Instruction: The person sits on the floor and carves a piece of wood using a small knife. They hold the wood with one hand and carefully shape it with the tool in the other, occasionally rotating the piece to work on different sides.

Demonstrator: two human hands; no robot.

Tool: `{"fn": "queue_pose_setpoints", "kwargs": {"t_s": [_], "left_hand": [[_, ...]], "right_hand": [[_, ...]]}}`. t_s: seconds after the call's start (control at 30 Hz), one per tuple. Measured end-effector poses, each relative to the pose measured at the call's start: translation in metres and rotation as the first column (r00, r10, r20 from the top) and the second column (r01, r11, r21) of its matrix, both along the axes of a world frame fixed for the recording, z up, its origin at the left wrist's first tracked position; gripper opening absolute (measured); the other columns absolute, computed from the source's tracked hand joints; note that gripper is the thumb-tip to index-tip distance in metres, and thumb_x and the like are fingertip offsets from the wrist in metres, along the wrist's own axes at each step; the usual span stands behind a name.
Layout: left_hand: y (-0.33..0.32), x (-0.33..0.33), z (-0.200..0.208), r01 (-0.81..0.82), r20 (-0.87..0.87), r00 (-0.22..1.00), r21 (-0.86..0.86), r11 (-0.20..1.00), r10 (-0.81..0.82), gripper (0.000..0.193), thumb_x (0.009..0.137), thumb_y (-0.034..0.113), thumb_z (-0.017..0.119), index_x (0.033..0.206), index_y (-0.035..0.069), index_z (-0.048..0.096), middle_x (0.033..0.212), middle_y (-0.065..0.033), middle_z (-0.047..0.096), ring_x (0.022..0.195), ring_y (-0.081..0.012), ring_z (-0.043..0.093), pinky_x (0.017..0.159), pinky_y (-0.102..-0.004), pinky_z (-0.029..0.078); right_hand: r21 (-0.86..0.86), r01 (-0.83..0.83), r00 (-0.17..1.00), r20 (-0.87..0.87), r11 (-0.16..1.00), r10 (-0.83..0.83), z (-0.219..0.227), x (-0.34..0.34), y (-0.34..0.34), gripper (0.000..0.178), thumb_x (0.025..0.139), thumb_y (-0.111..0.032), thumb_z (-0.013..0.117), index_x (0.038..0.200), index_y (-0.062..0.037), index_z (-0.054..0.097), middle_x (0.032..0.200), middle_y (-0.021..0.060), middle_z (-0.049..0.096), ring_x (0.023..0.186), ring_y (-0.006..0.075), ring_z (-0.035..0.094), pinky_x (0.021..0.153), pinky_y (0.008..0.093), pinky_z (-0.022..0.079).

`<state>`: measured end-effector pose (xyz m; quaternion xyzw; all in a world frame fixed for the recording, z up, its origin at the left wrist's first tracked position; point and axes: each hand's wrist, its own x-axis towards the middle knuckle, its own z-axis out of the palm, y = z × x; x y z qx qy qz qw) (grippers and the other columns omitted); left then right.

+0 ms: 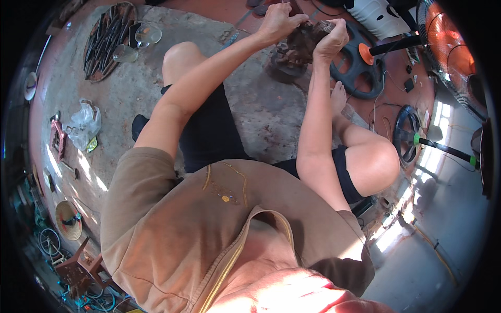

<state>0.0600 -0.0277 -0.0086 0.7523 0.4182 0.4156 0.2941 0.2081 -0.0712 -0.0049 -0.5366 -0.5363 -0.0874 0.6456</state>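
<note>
A dark brown, knobbly carved-looking piece is in front of me, past my bent knees. My right hand is closed around its upper right part, the thumb side towards the piece. Beside its upper left stands my left hand, fingers curled and thumb reaching towards the piece. What lies inside the left fingers is hidden. Just beyond that hand a reddish-brown object shows at the top edge; I cannot tell its kind.
At the far left a round basket holds many dark, thin sticks or tools, with two clear glass cups beside it. A plastic bag lies on the left. Fans with round bases and cords stand at right. Grey sheeting covers the floor.
</note>
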Motion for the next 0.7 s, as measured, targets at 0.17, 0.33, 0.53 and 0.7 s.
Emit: {"fn": "queue_pose_setpoints", "kwargs": {"t_s": [0.17,0.33,0.53,0.7], "left_hand": [[-0.003,-0.011,0.005,0.131,0.104,0.987,-0.094,0.987,-0.121,0.031,0.082,0.033,0.073,0.089,0.003,0.074,0.072,-0.0062,0.068,0.061,-0.0093,0.057,0.057,-0.0292,0.047],[0.006,0.001,-0.008,0.091,0.237,0.97,-0.15,0.984,-0.054,0.029,0.082,0.029,0.073,0.089,0.0,0.074,0.071,-0.0031,0.068,0.061,-0.0066,0.056,0.055,-0.0261,0.046],[-0.021,0.009,0.0,0.109,0.158,0.983,-0.098,0.989,-0.093,0.026,0.084,0.025,0.071,0.087,0.0,0.073,0.07,-0.0042,0.067,0.063,-0.0071,0.058,0.056,-0.027,0.046],[0.01,0.006,-0.004,0.11,0.341,0.939,-0.208,0.972,-0.034,0.026,0.083,0.026,0.073,0.085,0.0,0.071,0.068,-0.0041,0.066,0.06,-0.0063,0.058,0.054,-0.0264,0.047]], "right_hand": [[0.006,0.019,1.0,-0.005,1.0,-0.019,0.002,0.006,-0.002,0.026,0.093,-0.013,0.037,0.073,0.0,0.049,0.064,0.0185,0.051,0.06,0.0361,0.048,0.058,0.0413,0.038],[0.018,0.034,0.998,0.049,0.999,-0.035,-0.003,0.003,0.004,0.025,0.092,-0.013,0.038,0.074,-0.0002,0.049,0.064,0.018,0.05,0.062,0.037,0.049,0.059,0.0421,0.038],[0.075,0.149,0.976,0.146,0.986,-0.158,-0.003,0.006,0.004,0.023,0.092,-0.011,0.038,0.076,0.0001,0.049,0.065,0.0183,0.051,0.063,0.0375,0.05,0.06,0.043,0.038],[0.047,0.143,0.982,0.119,0.989,-0.148,-0.004,0.003,0.004,0.016,0.089,-0.009,0.043,0.077,-0.0019,0.051,0.066,0.0154,0.054,0.064,0.034,0.055,0.06,0.0423,0.041]]}}
